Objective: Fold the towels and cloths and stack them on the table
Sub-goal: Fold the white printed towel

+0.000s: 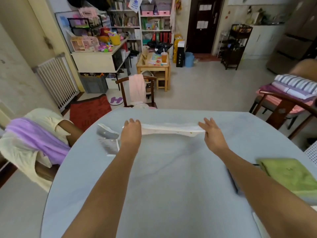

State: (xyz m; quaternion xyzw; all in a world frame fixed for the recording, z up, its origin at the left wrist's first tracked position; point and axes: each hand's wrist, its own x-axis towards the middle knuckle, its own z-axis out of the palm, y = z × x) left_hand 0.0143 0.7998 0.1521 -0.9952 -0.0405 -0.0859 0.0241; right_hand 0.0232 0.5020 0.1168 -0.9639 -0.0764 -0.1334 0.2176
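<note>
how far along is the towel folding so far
Done: a folded green towel lies at the table's right edge. In hand: the left hand and right hand hold a white cloth folded into a long strip. Left: the purple cloth draped on the left chair and the pink towel on the far chair.

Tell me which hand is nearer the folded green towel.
Right. The right hand holds the white cloth up-table from the green towel; the left hand is farther away across the table.
</note>
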